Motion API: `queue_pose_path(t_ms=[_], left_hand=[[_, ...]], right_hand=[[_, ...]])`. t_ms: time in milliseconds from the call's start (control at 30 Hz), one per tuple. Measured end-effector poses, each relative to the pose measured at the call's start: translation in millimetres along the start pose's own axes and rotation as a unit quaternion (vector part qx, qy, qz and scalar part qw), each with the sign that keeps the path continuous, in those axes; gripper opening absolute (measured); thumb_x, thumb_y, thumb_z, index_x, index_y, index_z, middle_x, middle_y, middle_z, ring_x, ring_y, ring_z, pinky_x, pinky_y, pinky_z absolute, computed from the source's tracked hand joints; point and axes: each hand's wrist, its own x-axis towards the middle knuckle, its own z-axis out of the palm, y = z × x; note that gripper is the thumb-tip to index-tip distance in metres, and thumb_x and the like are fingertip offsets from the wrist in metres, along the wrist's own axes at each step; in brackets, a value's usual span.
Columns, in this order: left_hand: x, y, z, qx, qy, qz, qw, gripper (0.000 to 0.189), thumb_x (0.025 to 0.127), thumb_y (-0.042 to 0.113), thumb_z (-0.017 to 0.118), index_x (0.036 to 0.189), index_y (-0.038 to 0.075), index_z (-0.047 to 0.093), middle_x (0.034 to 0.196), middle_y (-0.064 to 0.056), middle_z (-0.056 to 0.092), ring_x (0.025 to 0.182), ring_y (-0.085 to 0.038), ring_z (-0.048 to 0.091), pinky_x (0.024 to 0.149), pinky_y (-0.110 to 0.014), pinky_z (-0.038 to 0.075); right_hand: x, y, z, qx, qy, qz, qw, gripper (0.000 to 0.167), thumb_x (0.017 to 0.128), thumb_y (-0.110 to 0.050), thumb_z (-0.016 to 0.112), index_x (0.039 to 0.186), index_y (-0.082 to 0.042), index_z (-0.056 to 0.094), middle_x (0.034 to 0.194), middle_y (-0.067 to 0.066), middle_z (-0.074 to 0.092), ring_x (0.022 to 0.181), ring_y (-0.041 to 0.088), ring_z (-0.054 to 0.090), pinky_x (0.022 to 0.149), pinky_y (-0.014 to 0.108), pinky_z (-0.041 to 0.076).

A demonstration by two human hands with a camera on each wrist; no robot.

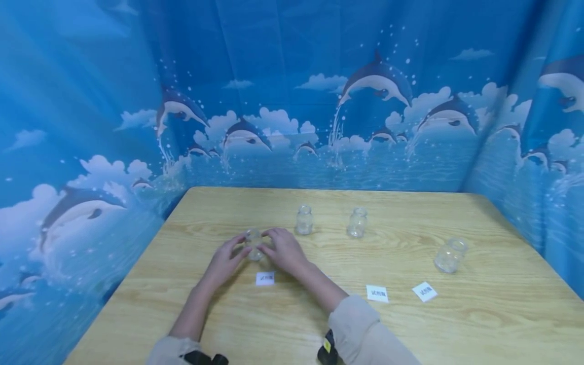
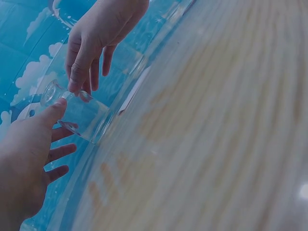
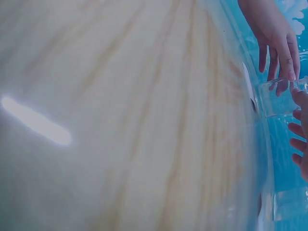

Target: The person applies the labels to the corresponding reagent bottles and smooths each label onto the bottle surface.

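While the left hand (image 1: 226, 257) pinches a clear glass jar (image 1: 254, 246), the right hand (image 1: 285, 249) pinches it too.
The jar is on the left side of the table (image 1: 456, 324), just behind a white card (image 1: 265, 279). Dark writing marks this and two more cards (image 1: 377, 293), too small to read.

Head cam, left of centre: fingers of the left hand (image 1: 225, 259) and right hand (image 1: 286, 251) overlap the held jar (image 1: 253, 245), so parts of its outline are hidden. Writing on the cards (image 1: 377, 293), lower middle, is too tiny to read. Both sleeves (image 1: 365, 327) get chopped by the bottom edge. Right wrist cam: the right edge crops the right hand and another jar (image 3: 291, 204), and the tabletop (image 3: 144, 120) is blurry.
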Motion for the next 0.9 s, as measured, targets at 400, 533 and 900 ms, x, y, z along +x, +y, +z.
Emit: queue_pose_path(t_ms=[400,533,900], left_hand=[[5.2,7.9,11.8,-0.01,-0.018,0.0,0.9998,0.054,0.09,0.04,0.055,0.133,0.007,0.046,0.126,-0.021,0.05,0.117,-0.039,0.043,0.097,-0.058,0.029],[4.8,10.5,12.6,-0.012,-0.018,0.008,0.9997,0.054,0.091,0.039,0.054,0.132,0.006,0.046,0.125,-0.021,0.051,0.116,-0.039,0.044,0.097,-0.058,0.03],[3.7,10.7,12.6,0.001,-0.022,0.002,0.9998,0.056,0.091,0.041,0.053,0.135,0.008,0.043,0.129,-0.018,0.048,0.12,-0.039,0.041,0.098,-0.058,0.028]], right_hand=[[-7.8,8,-8,0.003,-0.006,0.042,0.9991,0.041,0.087,-0.036,0.061,0.116,-0.008,0.058,0.117,0.008,0.058,0.112,0.023,0.049,0.098,0.035,0.036],[-9.6,9,-9,0.0,-0.001,0.044,0.9991,0.041,0.087,-0.037,0.062,0.116,-0.008,0.059,0.117,0.008,0.058,0.111,0.023,0.049,0.098,0.035,0.036],[-14.1,8,-10,0.026,0.01,0.057,0.998,0.046,0.086,-0.036,0.062,0.12,-0.005,0.055,0.12,0.009,0.057,0.113,0.023,0.049,0.099,0.037,0.035]])
